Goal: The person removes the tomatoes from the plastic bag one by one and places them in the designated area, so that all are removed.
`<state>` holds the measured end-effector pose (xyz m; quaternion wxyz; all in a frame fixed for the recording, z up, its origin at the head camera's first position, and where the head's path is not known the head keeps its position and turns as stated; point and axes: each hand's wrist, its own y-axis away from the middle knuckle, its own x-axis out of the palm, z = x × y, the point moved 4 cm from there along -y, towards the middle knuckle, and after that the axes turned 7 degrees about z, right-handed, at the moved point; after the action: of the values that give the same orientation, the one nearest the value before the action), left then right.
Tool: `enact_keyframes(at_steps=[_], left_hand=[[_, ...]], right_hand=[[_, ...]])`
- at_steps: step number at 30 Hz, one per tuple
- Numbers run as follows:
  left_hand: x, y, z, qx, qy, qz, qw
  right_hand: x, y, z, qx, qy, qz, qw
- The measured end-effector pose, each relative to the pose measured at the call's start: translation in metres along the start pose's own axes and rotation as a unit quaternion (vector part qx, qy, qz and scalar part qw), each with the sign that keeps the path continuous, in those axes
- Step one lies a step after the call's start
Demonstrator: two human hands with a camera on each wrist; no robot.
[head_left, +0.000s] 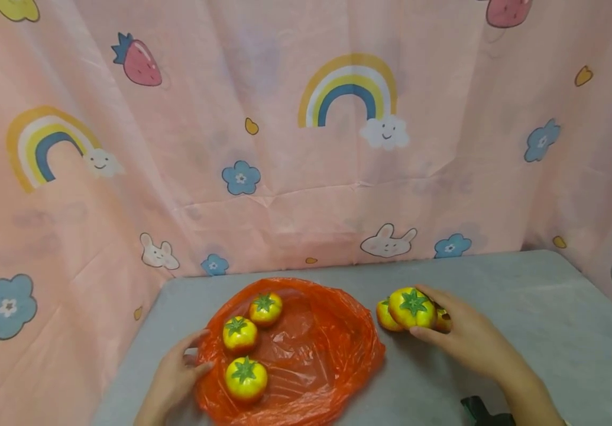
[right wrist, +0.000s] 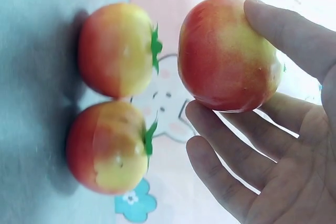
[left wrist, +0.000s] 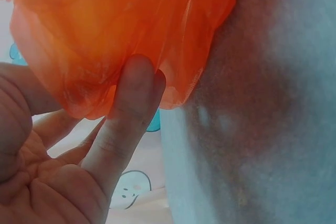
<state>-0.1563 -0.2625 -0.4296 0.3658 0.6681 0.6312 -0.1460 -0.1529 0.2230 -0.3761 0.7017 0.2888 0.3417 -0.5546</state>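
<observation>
Head view is showing the left hand (head_left: 175, 376) resting low on the grey table (head_left: 524, 307), its thumb and fingers pinching the near rim of an orange plastic bag (head_left: 306, 355). The left wrist view is confirming this: the fingertips (left wrist: 137, 80) are pressing a fold of the thin film against the thumb. Just beyond that hand, three toy tomatoes are lying on the opened bag: one nearest the knuckles (head_left: 245, 378), one above it (head_left: 239, 333), and one farther off (head_left: 265, 308).

To the right, past the bag's far edge, the right hand (head_left: 462, 337) is lying palm-inward on the table, with its fingers curling round a yellow-red tomato (head_left: 412, 307) with a green calyx. The right wrist view is showing that grip as loose: the thumb and fingertips (right wrist: 278, 30) are cradling the fruit (right wrist: 228, 53) rather than clamping it, while two more tomatoes (right wrist: 118, 50) (right wrist: 107, 148) are sitting just beside it on the table, apart from the palm.

The smooth, round fruit seems likely to slip from such a light hold and roll across the table. The thin bag could also slide or collapse if the left pinch is slackening, letting the three tomatoes on it roll out.
</observation>
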Motion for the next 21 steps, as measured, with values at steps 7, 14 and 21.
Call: enact_keyframes(at_steps=[7,14,21], left_hand=[[0.0,0.0,0.0,0.022,-0.001,-0.008,0.9997],[0.001,0.001,0.001,0.022,0.004,-0.011,0.9997],[-0.002,0.001,-0.001,0.013,0.0,-0.01,0.9999]], right_hand=[[-0.011,0.0,-0.023,0.028,0.022,-0.004,0.9994],[-0.024,-0.001,-0.046,0.058,0.035,-0.008,0.9977],[-0.036,0.002,-0.072,0.099,0.034,-0.007,0.9945]])
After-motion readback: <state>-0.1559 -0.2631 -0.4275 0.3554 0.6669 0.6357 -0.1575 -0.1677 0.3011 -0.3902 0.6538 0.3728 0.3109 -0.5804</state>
